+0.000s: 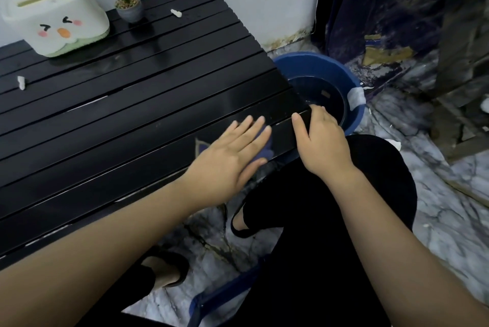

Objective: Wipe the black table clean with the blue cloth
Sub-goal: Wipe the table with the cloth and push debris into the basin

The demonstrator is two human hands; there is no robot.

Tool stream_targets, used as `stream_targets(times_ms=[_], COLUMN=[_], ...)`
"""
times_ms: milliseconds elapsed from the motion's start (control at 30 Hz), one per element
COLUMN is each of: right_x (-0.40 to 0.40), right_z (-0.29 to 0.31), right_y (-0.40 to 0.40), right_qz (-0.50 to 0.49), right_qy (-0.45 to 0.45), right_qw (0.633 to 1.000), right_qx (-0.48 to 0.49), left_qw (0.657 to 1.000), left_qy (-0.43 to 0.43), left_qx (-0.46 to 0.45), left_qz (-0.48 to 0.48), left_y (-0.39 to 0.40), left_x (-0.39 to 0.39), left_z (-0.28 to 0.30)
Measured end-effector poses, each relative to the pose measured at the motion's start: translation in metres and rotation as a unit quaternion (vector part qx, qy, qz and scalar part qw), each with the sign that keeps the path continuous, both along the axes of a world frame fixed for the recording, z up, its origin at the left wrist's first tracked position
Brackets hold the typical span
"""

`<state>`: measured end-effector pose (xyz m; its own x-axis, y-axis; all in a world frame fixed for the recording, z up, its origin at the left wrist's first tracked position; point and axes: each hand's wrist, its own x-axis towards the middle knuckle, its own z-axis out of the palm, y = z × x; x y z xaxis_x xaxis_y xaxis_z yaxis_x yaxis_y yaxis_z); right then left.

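- One left hand (pixel 227 157), fingers flat, presses one blue cloth (pixel 266 147) onto the black table (pixel 132 120).
- One right hand (pixel 321 139) grips the table's corner.
- Two white scraps (pixel 176 12) (pixel 21 82).

You can see a white and green tissue box (pixel 54 16) with a cartoon face at the far left, and just beside it, to the right, a small grey pot (pixel 130 8) with a blue-flowered plant. Two small white scraps lie well apart: one (pixel 176 12) near the pot, one (pixel 21 82) at the left. On the marble-pattern floor (pixel 436 210) you see a blue basin (pixel 321 70) holding water.
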<state>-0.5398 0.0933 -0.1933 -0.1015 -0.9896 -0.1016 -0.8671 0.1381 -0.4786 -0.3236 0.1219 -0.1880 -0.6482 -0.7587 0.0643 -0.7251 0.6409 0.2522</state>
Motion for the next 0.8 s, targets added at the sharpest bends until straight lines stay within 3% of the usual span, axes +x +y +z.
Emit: stream_targets(times_ms=[500,600,667,733,800], right_x=[-0.004,-0.003,-0.003,0.0,0.004], right_z=[-0.005,-0.005,-0.005,-0.004,-0.003], right_y=[-0.005,-0.006,-0.006,-0.006,-0.006], right_qz=[-0.03,-0.027,-0.022,-0.024,-0.016], right_qy=[-0.13,-0.123,-0.105,-0.056,0.005], right_qw=[0.99,0.991,0.993,0.997,0.998], right_qx=[-0.048,-0.049,-0.049,-0.05,-0.067], left_qw=[0.998,0.986,0.932,0.82,0.723], left_qy=[0.044,0.133,0.3,0.472,0.572], left_qx=[0.044,0.081,0.127,0.183,0.196], left_qz=[0.008,0.058,0.157,0.269,0.333], left_y=[-0.096,-0.108,-0.11,-0.108,-0.105], left_x=[-0.087,-0.094,-0.095,-0.087,-0.063], left_z=[-0.001,0.005,0.012,0.025,0.036])
